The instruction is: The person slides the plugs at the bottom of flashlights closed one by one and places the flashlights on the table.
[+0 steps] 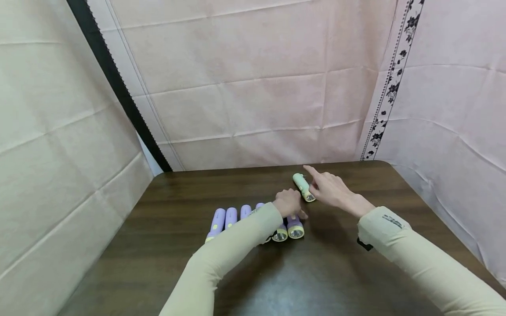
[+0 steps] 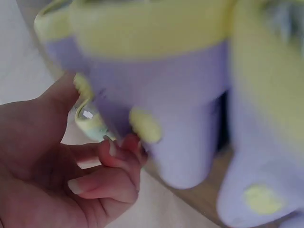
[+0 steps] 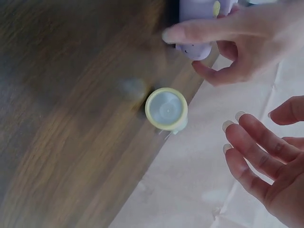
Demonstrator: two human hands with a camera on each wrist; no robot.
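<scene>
Several purple flashlights (image 1: 217, 221) with yellow rims lie side by side in a row, lenses toward me, partly behind the left sleeve. My left hand (image 1: 289, 202) is at the tail of the rightmost purple flashlight (image 1: 294, 228). In the left wrist view its thumb lies against that flashlight and the other fingers curl by the tail end. Farther back lies a mint-green flashlight (image 1: 302, 186), its lens (image 3: 166, 108) facing the right wrist camera. My right hand (image 1: 330, 188) hovers just right of it, index finger extended, holding nothing; its fingers (image 3: 256, 137) are spread.
Everything lies on a dark brown wooden table (image 1: 158, 263), the green flashlight near its back edge. Pale cloth (image 1: 257, 87) hangs behind and at both sides, with a black strip (image 1: 118, 83) at left and a floral band (image 1: 391, 87) at right.
</scene>
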